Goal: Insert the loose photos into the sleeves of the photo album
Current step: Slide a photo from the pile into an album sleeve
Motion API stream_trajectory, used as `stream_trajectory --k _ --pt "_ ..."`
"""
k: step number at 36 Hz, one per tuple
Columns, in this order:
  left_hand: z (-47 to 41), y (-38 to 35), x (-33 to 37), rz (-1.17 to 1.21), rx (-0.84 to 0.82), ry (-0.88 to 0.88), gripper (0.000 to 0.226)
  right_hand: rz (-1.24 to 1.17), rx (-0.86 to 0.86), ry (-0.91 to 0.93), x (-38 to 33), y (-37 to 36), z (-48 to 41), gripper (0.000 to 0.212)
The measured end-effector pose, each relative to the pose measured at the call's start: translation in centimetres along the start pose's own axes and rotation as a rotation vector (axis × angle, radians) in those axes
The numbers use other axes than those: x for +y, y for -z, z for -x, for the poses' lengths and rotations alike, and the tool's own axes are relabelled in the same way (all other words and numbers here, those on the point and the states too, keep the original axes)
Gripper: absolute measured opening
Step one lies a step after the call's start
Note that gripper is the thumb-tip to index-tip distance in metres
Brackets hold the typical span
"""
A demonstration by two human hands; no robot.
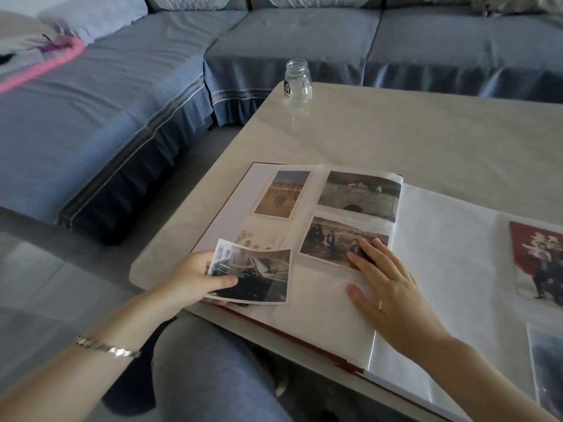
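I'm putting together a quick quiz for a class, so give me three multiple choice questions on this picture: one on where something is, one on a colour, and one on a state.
1. Where does the glass jar stand? A on a shelf; B at the far left corner of the table; C on a windowsill.
2. What colour is the sofa cover? A red; B green; C blue-grey.
3. What is the left hand doing? A gripping a loose photo; B lying flat and empty; C lifting a cup.
Answers: B, the jar stands on the tabletop by that corner; C, every cushion is blue-grey; A, thumb and fingers pinch the photo's edge.
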State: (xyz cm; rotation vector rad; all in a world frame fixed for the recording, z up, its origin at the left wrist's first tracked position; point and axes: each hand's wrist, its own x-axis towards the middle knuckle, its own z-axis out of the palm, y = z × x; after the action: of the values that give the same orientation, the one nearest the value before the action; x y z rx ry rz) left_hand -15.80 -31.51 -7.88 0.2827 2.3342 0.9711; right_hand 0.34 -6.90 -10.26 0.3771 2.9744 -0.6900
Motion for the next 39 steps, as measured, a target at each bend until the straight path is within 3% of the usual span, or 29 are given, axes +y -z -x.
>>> stream_trajectory --k 12,16,19,27,33,37,39 --pt "-0.5 0.7 0.4 -0.157 -0.099 -0.034 0.029 -0.074 0.016 0.005 0.2 -0.1 0.0 0.066" --pt "-0.5 1.2 0.2 -0.156 -0.061 -0.016 0.026 -0.084 0.032 0.018 0.5 -0.3 -0.1 0.078" --pt "-0.6 1.6 0.0 -0.144 -0.048 0.010 0.024 -0.081 0.034 0.026 0.6 -0.3 -0.1 0.076" --pt "-0.3 0.1 1.1 -0.197 -0.215 0.002 0.030 -0.081 0.033 0.018 0.7 -0.6 -0.1 0.079" --pt "0.7 -2.7 3.2 -0.159 -0.352 0.005 0.020 -0.079 0.029 0.016 0.9 -0.7 -0.1 0.098" --pt "0.4 -3.5 3.3 -0.233 -0.227 -0.006 0.063 -0.072 0.028 0.014 0.8 -0.7 -0.1 0.101" --pt "0.3 -3.8 3.4 -0.206 -0.090 -0.026 0.061 -0.064 0.024 0.015 0.9 -0.7 -0.1 0.098"
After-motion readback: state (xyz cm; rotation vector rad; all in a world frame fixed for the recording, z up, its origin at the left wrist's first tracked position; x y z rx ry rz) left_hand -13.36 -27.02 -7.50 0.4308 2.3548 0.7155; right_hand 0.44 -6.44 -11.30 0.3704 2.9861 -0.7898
